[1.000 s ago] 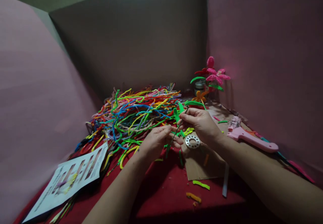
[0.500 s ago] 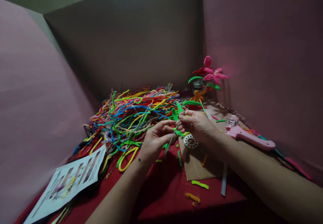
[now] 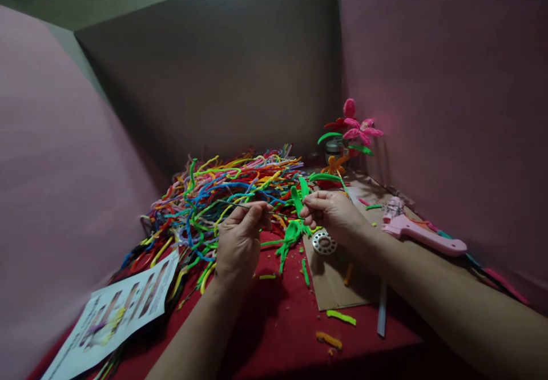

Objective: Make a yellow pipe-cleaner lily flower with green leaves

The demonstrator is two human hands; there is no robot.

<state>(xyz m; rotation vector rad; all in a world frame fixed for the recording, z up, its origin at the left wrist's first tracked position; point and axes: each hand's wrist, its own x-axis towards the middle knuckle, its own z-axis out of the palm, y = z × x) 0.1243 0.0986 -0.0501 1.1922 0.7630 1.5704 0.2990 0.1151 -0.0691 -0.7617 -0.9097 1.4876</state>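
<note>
1. Above a red cloth (image 3: 274,328), the left hand (image 3: 238,237) pinches a thin dark wire (image 3: 233,203) between thumb and fingers.
2. The right hand (image 3: 329,211) grips the wire's opposite end, near a holed metal disc (image 3: 315,243).
3. Multicolored fuzzy stems (image 3: 214,177) lie heaped beyond.

Left hand (image 3: 238,240): bare to the wrist, fingers slender, thumb rounded at the tip. Right hand (image 3: 336,215): bare, of matching build, fingers likewise slender. Left forearm (image 3: 197,331): bare over its whole visible length, smooth in outline, tapering toward the wrist. Right forearm (image 3: 432,283): also bare and smooth, broadening away from the wrist. Nail detail: too small to determine.
</note>
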